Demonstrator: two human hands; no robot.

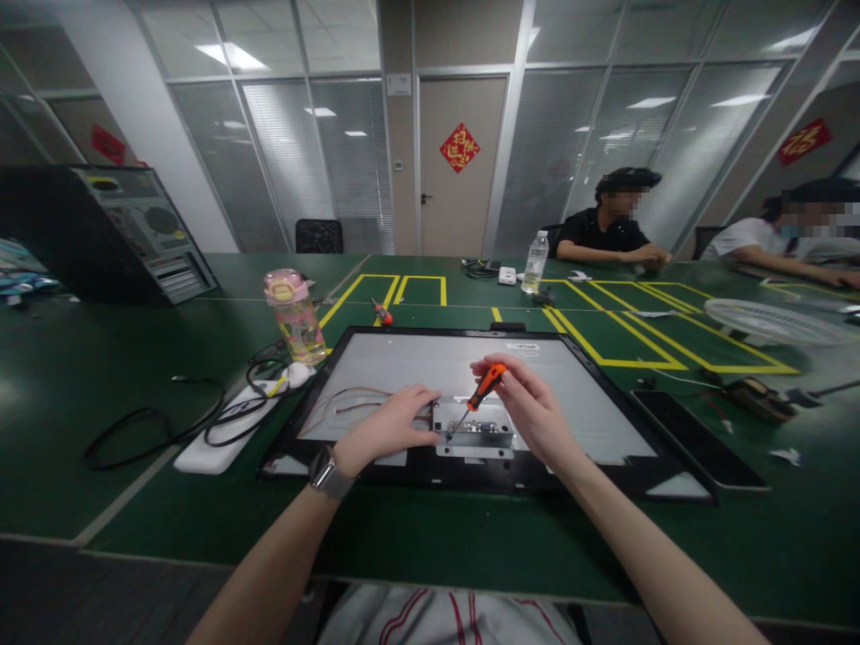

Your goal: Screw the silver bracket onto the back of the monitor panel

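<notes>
A monitor panel (584,403) lies face down on the green table, its grey metal back up inside a black frame. A small metal bracket (480,432) sits at its near middle. My right hand (530,408) is closed round an orange-handled screwdriver (485,386), whose tip rests on the bracket's left part. My left hand (386,428), a watch on its wrist, lies on the panel just left of the bracket with fingers bent, pressing its edge. Thin wires (349,400) run across the panel to the left.
A pink-lidded bottle (296,317), black cables (202,421) and a white slab (221,443) lie to the left, a PC tower (121,228) behind them. A dark flat panel (699,439), a fan guard (772,321) and a water bottle (536,262) are to the right. Two people sit at the far right.
</notes>
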